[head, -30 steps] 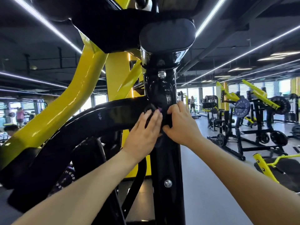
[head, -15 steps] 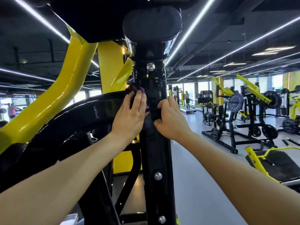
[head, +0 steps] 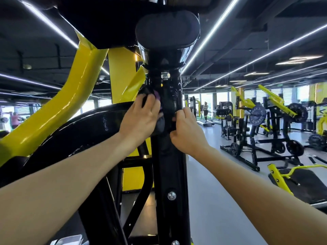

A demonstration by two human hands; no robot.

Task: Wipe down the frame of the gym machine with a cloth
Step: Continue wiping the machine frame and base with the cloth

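Note:
A glossy black upright post [head: 168, 174] of the gym machine frame stands right in front of me, topped by a black pad [head: 167, 29]. A dark cloth [head: 161, 114] with a purple patch is wrapped against the post at hand height. My left hand [head: 139, 119] presses the cloth onto the post's left side, fingers fairly straight. My right hand [head: 187, 131] grips the cloth's other end at the post's right edge, fingers curled.
A black curved arm [head: 74, 131] and a yellow beam [head: 58, 106] of the same machine lie to the left. Other yellow-and-black machines [head: 265, 121] with weight plates stand on the grey floor at right. People are far off by the windows.
Both hands have slid the cloth up the post, the left hand leading and now higher than the right. The view has tilted slightly.

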